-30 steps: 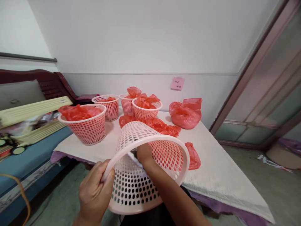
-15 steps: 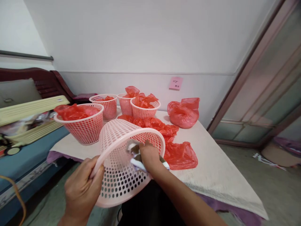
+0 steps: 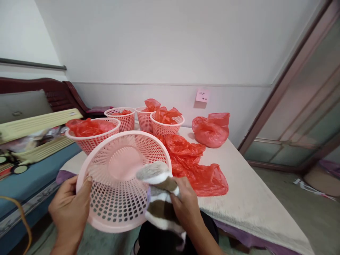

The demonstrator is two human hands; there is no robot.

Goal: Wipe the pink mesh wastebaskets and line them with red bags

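My left hand (image 3: 71, 209) grips the rim of a pink perforated plastic basket (image 3: 124, 163), thumb over the edge. The basket is tilted with its mouth toward me, and only bare plastic shows inside it. In my right hand (image 3: 187, 202) is a striped cloth (image 3: 162, 209) of grey, white and brown, bunched in the fingers. The cloth hangs in front of the basket's right rim, its upper end overlapping the opening. Red plastic bags (image 3: 191, 159) lie crumpled on the table just beyond.
Several more pink baskets (image 3: 167, 128) with red bags in them stand at the table's back and left. A filled red bag (image 3: 211, 130) sits at the back right of the cloth-covered table (image 3: 252, 198). A pink note (image 3: 202, 95) is on the wall.
My right hand has drawn the cloth out of the basket toward me and to the right. The basket has turned, so its mouth now faces me and its bottom shows.
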